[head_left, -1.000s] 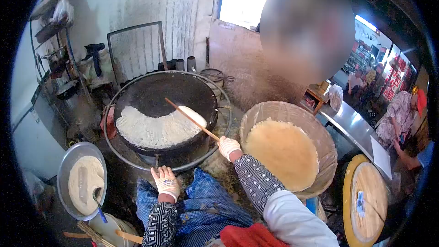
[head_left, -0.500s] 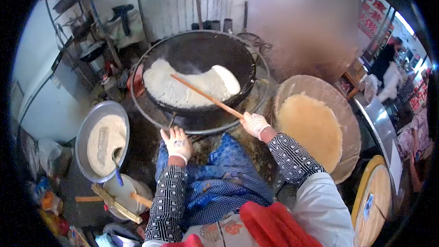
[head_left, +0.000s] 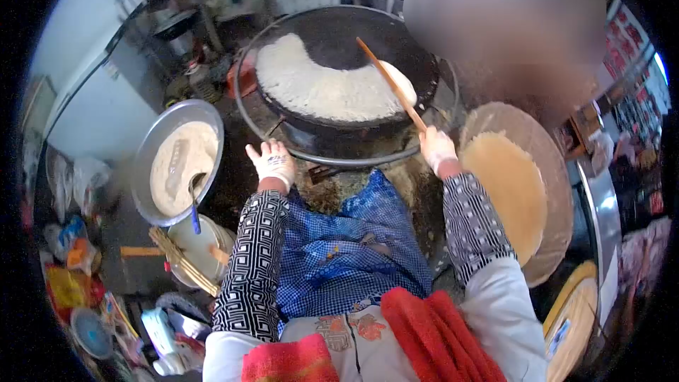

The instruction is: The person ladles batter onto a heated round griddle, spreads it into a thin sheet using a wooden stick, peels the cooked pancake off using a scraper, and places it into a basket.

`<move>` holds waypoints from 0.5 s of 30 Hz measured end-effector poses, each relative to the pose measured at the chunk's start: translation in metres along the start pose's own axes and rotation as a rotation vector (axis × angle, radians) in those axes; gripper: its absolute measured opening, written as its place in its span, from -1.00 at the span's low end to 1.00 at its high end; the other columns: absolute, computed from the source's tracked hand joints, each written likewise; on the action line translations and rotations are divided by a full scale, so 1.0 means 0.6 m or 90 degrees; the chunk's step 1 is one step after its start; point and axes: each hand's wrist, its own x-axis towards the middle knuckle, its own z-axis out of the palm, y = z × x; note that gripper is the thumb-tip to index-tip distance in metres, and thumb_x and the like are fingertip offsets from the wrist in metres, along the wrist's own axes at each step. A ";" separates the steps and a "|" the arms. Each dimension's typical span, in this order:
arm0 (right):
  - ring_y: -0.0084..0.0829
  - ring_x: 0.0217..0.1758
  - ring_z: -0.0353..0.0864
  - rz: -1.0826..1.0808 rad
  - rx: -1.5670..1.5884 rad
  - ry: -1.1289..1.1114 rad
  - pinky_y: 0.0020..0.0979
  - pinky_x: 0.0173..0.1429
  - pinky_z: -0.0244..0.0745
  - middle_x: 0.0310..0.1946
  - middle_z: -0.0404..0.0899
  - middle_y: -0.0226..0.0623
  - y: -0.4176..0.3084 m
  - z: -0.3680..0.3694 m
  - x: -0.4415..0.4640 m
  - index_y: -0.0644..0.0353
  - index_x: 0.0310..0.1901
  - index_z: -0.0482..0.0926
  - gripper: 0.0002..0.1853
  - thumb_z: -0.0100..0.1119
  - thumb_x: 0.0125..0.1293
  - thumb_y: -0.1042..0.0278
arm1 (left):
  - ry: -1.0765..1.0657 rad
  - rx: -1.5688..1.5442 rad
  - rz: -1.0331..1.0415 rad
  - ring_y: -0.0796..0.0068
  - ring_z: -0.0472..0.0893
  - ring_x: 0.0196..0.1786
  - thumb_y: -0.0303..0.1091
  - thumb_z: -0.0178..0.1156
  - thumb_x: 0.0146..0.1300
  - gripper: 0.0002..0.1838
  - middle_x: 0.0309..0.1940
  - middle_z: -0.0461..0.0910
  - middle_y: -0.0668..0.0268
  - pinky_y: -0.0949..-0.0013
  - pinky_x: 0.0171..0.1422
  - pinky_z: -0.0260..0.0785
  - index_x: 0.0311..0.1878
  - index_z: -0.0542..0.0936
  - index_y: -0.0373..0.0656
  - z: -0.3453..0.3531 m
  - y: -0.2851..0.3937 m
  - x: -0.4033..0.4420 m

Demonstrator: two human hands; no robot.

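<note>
My right hand [head_left: 436,150], in a pale glove, is closed around the lower end of a wooden batter spreader [head_left: 391,83]. The spreader slants up across the right part of the batter [head_left: 318,88], which lies in a thick white crescent over the near half of a round black griddle [head_left: 339,37]. At the near left of the metal ring [head_left: 353,163] around the griddle is my left hand [head_left: 274,163], also gloved, its fingers apart and holding nothing. Whether it touches the ring I cannot tell.
To the left stands a metal bowl [head_left: 143,170] of pale batter with a ladle [head_left: 196,205] in it. Below is a white bucket [head_left: 187,251] with a brush [head_left: 182,260] across it. A lined basket [head_left: 560,205] of thin pancakes [head_left: 506,184] stands right, above a round wooden board [head_left: 571,322].
The view has tilted down and shifted. My right hand has swung the spreader more upright and towards the right end of the batter. My left hand stays by the ring, fingers spread.
</note>
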 end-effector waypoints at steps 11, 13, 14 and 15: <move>0.16 -0.13 0.62 0.059 -0.054 -0.108 0.05 0.02 0.48 -0.26 0.63 0.19 -0.001 -0.022 0.015 0.26 -0.11 0.52 -0.59 -0.10 0.45 0.02 | 0.035 -0.036 0.202 0.01 0.15 0.51 -0.05 -0.06 0.36 -0.33 0.42 0.25 0.00 -0.39 0.53 -0.44 0.40 0.28 -0.33 -0.038 0.182 -0.089; 0.15 -0.13 0.63 0.052 -0.084 -0.126 0.04 0.02 0.49 -0.25 0.64 0.18 0.006 -0.018 0.012 0.24 -0.10 0.51 -0.60 -0.11 0.45 0.03 | -0.010 -0.027 0.222 -0.02 0.09 0.54 -0.40 -0.20 0.39 -0.44 0.47 0.16 -0.05 -0.43 0.52 -0.42 0.44 0.20 -0.37 -0.060 0.165 -0.090; 0.15 -0.13 0.63 0.078 -0.086 -0.125 0.04 0.02 0.49 -0.26 0.64 0.18 0.028 -0.004 0.020 0.23 -0.09 0.51 -0.61 -0.11 0.45 0.03 | -0.007 -0.028 0.221 -0.03 0.11 0.53 -0.40 -0.20 0.38 -0.44 0.47 0.16 -0.05 -0.42 0.52 -0.41 0.43 0.21 -0.37 -0.053 0.160 -0.090; 0.15 -0.13 0.63 0.105 -0.085 -0.120 0.03 0.02 0.49 -0.26 0.64 0.18 0.048 0.011 0.031 0.22 -0.09 0.50 -0.62 -0.10 0.45 0.03 | 0.000 -0.027 0.220 -0.03 0.12 0.52 -0.40 -0.19 0.38 -0.45 0.46 0.17 -0.05 -0.42 0.52 -0.40 0.42 0.22 -0.37 -0.046 0.156 -0.086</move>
